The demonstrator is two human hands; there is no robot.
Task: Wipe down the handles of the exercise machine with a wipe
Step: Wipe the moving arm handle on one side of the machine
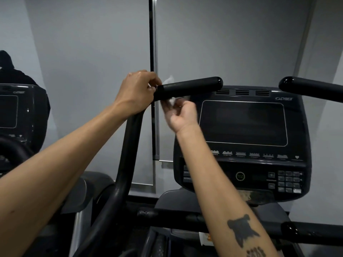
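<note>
The machine's black left handle [189,88] runs from a curved upright bar toward the console. My left hand [136,91] is closed around the bend of that handle, with a bit of white wipe [169,79] sticking up behind it. My right hand [181,114] is just under the handle, fingers pinched on the white wipe's lower end [172,101]; it is blurred. The wipe seems wrapped around the handle between both hands. The right handle [311,88] points in from the right edge, untouched.
The dark console [243,123] with a blank screen and keypad stands right behind the handles. A lower black crossbar [185,217] runs below. A second machine's console [18,112] is at the left, with a dark-clothed person behind it. Grey wall panels fill the background.
</note>
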